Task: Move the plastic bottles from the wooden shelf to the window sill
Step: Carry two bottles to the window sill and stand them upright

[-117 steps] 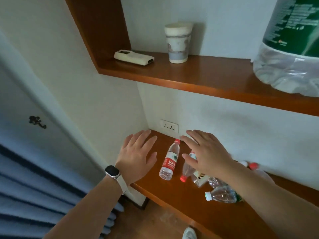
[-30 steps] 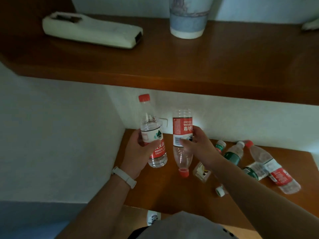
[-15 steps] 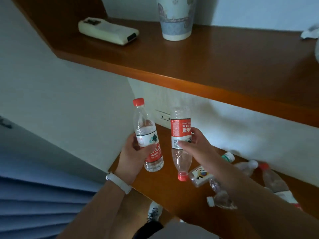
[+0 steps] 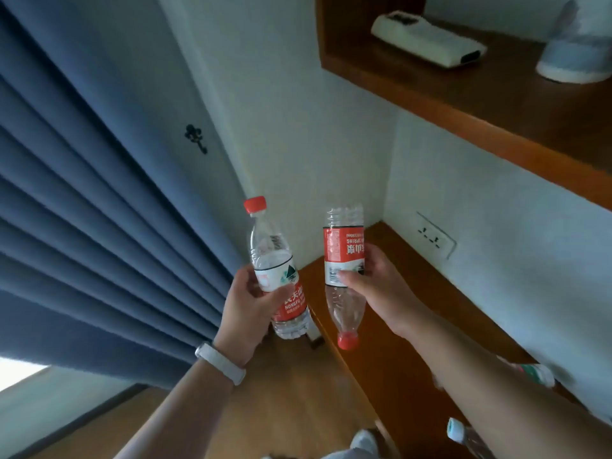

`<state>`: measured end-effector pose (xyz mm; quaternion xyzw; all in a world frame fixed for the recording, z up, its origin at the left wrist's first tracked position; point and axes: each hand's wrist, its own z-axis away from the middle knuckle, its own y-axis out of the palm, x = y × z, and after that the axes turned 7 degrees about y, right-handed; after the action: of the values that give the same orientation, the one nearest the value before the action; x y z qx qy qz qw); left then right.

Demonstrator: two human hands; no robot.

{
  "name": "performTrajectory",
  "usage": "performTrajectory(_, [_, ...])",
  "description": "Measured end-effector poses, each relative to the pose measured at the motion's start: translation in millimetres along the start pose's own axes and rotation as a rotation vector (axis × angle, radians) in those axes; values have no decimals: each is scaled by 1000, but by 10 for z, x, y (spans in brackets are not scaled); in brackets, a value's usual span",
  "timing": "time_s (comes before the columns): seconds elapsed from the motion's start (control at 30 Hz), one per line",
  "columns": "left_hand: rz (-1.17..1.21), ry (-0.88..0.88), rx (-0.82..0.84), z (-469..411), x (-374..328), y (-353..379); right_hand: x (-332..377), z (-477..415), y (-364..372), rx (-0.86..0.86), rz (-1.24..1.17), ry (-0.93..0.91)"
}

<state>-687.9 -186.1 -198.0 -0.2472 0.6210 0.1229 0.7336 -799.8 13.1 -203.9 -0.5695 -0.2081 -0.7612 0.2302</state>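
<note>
At the left end of the lower wooden shelf (image 4: 414, 309), two plastic bottles are being held up side by side, lifted clear of the board and not touching each other. The red-capped bottle (image 4: 276, 270) is being gripped upright by the left hand (image 4: 246, 309), with fingers and thumb being kept wrapped round its white and red label. Its cap is pointing up, in front of the edge of the blue curtain (image 4: 82, 193). The inverted bottle (image 4: 344, 260) is being grasped by the right hand (image 4: 377, 286), the thumb being pressed on the near side of the label and the fingers being curled round the far side. Its red cap is hanging downward over the near edge of the shelf. Both bottles are being seen as clear plastic.

A white wristband (image 4: 220, 362) is being worn on the left wrist. Farther right on the same shelf, a green-labelled bottle (image 4: 536, 374) is lying close to the wall, blurred and partly hidden by the right forearm. A white-capped bottle (image 4: 463, 437) is lying near the near edge at the bottom right. A wall socket (image 4: 433, 240) is being shown on the far wall just above the shelf. On the upper shelf (image 4: 496, 104), a white device (image 4: 427, 39) and a cup (image 4: 576, 51) are resting, well apart. A wooden floor (image 4: 265, 409) is being seen below the hands.
</note>
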Motion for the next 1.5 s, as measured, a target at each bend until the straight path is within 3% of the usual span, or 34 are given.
performTrajectory(0.23, [131, -9, -192, 337, 148, -739, 98, -113, 838, 137, 31, -31])
performTrajectory(0.5, [223, 26, -464, 1125, 444, -2128, 94, 108, 2400, 330, 129, -18])
performTrajectory(0.93, [223, 84, -673, 2631, 924, -4027, -92, 964, 4655, 554, 248, -95])
performTrajectory(1.5, [301, 71, -1107, 3997, 1297, -5246, -208, 1374, 6597, 901, 346, -41])
